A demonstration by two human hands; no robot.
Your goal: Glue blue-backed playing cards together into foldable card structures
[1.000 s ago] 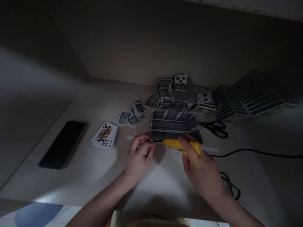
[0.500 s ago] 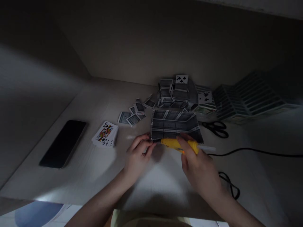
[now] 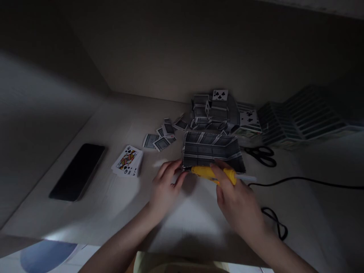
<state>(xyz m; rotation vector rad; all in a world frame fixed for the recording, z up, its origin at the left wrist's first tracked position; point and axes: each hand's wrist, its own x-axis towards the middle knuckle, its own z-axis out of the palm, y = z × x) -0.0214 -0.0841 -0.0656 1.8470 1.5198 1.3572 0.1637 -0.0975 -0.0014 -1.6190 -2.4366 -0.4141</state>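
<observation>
My right hand (image 3: 237, 201) is wrapped round a yellow hot glue gun (image 3: 203, 172), and a pale glue stick pokes out of its back end. The gun's dark nozzle lies along the near left edge of an open tray-like piece built from playing cards (image 3: 210, 144). At that same corner my left hand (image 3: 165, 185) pinches the edge of the card piece between thumb and fingers. Part of its near right side is hidden behind my right hand. The fingertips and nozzle overlap, so any glue there cannot be made out.
Behind stands a larger card model (image 3: 213, 113); ridged card structures (image 3: 301, 113) are at right. Scissors (image 3: 261, 154), a black cable (image 3: 301, 180) and a dark loop (image 3: 277, 223) lie nearer. Leftward are loose cards (image 3: 162, 143), a card stack (image 3: 127, 161) and a phone (image 3: 78, 171).
The glue gun has slid slightly left along the card piece's near edge. My left fingers have shifted a little at the corner. The whole view has moved slightly.
</observation>
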